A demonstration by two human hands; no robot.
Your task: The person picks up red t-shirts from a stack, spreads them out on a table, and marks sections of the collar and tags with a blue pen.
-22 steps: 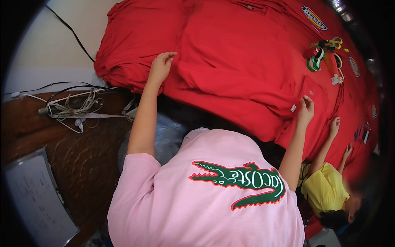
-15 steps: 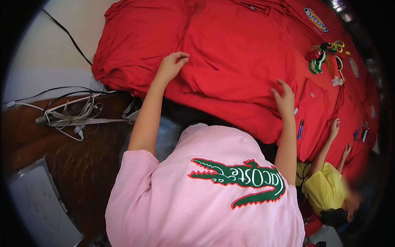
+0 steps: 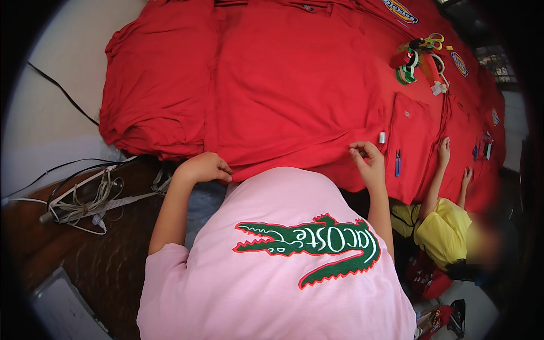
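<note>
A broad red shirt [image 3: 289, 85] lies spread in front of me, its lower part falling over the near edge. At that edge, left of my body, my left hand [image 3: 207, 168] is closed with its fingertips on the red cloth. Toward the right, my right hand [image 3: 370, 163] has bent fingers, with thumb and forefinger pinching the same shirt near its edge. Just beyond the right hand lies a small white cylinder [image 3: 382, 137]. A blue pen [image 3: 398, 163] rests on a folded red garment [image 3: 409, 127] beside it.
More red garments [image 3: 156, 79] lie left. At the far right sit yellow-handled scissors [image 3: 433, 41] and a green tape roll [image 3: 406, 74]. A co-worker in a yellow shirt [image 3: 443, 231] has hands on red cloth. Tangled cables and a power strip [image 3: 133, 199] lie at left.
Both hands have come back toward my body, to the near edge of the shirt. The cloth in front now lies flatter. The view has shifted, so the surroundings sit further left.
</note>
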